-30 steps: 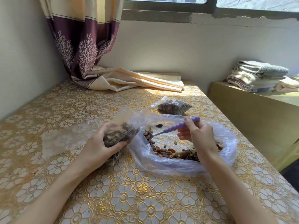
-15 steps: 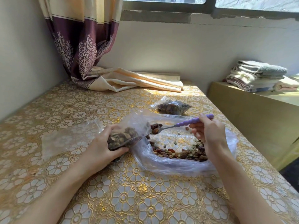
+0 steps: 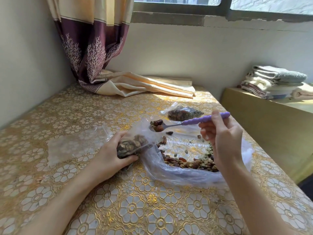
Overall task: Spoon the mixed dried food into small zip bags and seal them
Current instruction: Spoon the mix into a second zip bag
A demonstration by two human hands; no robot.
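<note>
My left hand (image 3: pixel 108 156) grips a small clear zip bag (image 3: pixel 133 143), partly filled with dried food, its mouth turned to the right. My right hand (image 3: pixel 223 138) pinches the purple handle of a spoon (image 3: pixel 199 120). The spoon's bowl carries a heap of dried food (image 3: pixel 157 126) and hovers at the small bag's mouth. Below lies a large clear plastic bag (image 3: pixel 177 173), spread open, with mixed dried food (image 3: pixel 194 162) piled along its near side. A filled small zip bag (image 3: pixel 183 113) lies farther back on the table.
Empty clear zip bags (image 3: pixel 74 143) lie flat to the left of my left hand. The table (image 3: pixel 135 200) has a gold floral cover. A curtain (image 3: pixel 135 85) trails over its far end. Folded towels (image 3: pixel 274 82) sit on a low cabinet (image 3: pixel 264 119) at the right.
My right hand has lifted the spoon out of the large bag with a load of dried food and brought it up to the mouth of the small bag. My left hand has hardly moved.
</note>
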